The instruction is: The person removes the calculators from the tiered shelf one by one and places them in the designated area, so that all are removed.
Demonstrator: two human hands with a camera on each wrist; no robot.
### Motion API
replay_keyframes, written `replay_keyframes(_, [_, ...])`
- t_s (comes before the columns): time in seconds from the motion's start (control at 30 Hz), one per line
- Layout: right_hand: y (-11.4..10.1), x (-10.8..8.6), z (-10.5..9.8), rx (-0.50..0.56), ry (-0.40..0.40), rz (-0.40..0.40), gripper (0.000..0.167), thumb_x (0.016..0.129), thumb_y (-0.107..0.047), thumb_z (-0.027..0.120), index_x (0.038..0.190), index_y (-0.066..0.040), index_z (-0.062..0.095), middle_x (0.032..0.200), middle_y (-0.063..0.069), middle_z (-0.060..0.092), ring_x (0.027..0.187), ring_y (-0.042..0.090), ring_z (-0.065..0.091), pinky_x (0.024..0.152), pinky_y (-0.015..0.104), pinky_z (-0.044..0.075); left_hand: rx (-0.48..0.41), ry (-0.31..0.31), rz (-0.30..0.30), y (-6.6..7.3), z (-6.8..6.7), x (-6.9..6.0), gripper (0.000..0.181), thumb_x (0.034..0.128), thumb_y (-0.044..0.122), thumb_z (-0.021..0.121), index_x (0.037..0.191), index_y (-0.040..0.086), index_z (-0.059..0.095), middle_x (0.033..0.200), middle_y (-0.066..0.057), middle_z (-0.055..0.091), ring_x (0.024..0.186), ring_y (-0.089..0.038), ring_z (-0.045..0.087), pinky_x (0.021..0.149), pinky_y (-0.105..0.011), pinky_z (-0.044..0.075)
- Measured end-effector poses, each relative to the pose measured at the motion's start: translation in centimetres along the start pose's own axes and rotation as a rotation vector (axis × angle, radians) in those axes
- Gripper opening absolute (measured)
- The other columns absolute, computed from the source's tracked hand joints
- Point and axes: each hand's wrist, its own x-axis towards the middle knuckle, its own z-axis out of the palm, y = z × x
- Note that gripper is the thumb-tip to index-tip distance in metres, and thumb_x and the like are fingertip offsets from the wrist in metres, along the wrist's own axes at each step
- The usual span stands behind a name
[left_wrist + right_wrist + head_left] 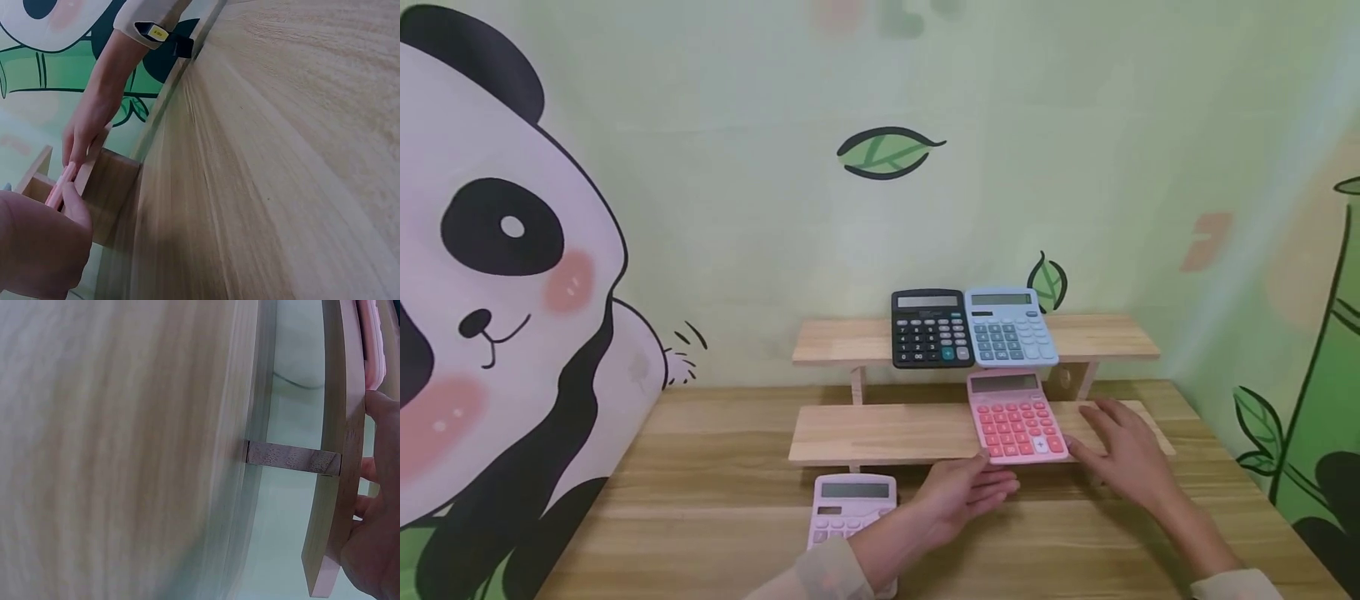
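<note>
A pink calculator (1017,417) lies on the lower wooden shelf (880,433), its near edge at the shelf's front. My left hand (951,504) is at its lower left corner, thumb touching the edge and the other fingers stretched out below the shelf front. On the other side my right hand (1123,450) has its thumb against the calculator's right edge, while its fingers spread over the shelf. In the right wrist view the right thumb (380,403) meets the end of the pink case (374,350). The left wrist view shows the calculator edge-on between both hands.
On the upper shelf (842,342) a black calculator (931,329) and a light blue calculator (1011,327) stand side by side. A pale pink calculator (853,504) lies on the wooden table (700,483), partly behind my left forearm. A panda-printed backdrop (737,208) rises behind.
</note>
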Motion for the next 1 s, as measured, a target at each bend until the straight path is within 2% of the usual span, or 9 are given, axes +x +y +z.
replay_keyframes(0.23, [0.0, 0.0, 0.2, -0.003, 0.005, 0.006, 0.072, 0.098, -0.046, 0.072, 0.142, 0.009, 0.058, 0.151, 0.038, 0.045, 0.141, 0.058, 0.038, 0.114, 0.076, 0.031, -0.043, 0.029, 0.000, -0.2, 0.1, 0.3, 0.037, 0.1099, 0.026, 0.060, 0.124, -0.007, 0.067, 0.116, -0.021, 0.077, 0.108, -0.028, 0.077, 0.102, -0.041, 0.059])
replay_keyframes(0.57, [-0.1, 0.2, 0.4, 0.001, 0.008, -0.011, 0.072, 0.098, -0.046, 0.072, 0.142, 0.009, 0.058, 0.150, 0.038, 0.046, 0.141, 0.058, 0.038, 0.114, 0.076, 0.032, -0.037, 0.078, 0.022, -0.6, 0.0, 0.1, 0.037, 0.1070, 0.027, 0.064, 0.126, -0.005, 0.068, 0.111, -0.018, 0.078, 0.103, -0.026, 0.078, 0.097, -0.037, 0.061])
replay_keyframes(0.83, [-0.1, 0.0, 0.6, 0.003, 0.018, -0.014, 0.073, 0.098, -0.048, 0.072, 0.142, 0.009, 0.058, 0.150, 0.039, 0.047, 0.140, 0.059, 0.040, 0.114, 0.076, 0.033, 0.018, 0.027, -0.001, -0.9, -0.8, -1.2, 0.035, 0.1083, 0.026, 0.062, 0.125, -0.005, 0.067, 0.111, -0.018, 0.078, 0.103, -0.026, 0.078, 0.090, -0.032, 0.064])
replay_keyframes(1.0, [0.0, 0.0, 0.2, 0.000, 0.021, -0.002, 0.074, 0.099, -0.050, 0.070, 0.143, 0.009, 0.058, 0.151, 0.039, 0.046, 0.140, 0.059, 0.039, 0.114, 0.075, 0.032, 0.062, -0.006, -0.021, -1.1, -1.1, -2.0, 0.033, 0.1088, 0.026, 0.061, 0.124, -0.003, 0.068, 0.112, -0.020, 0.078, 0.105, -0.028, 0.078, 0.092, -0.034, 0.063])
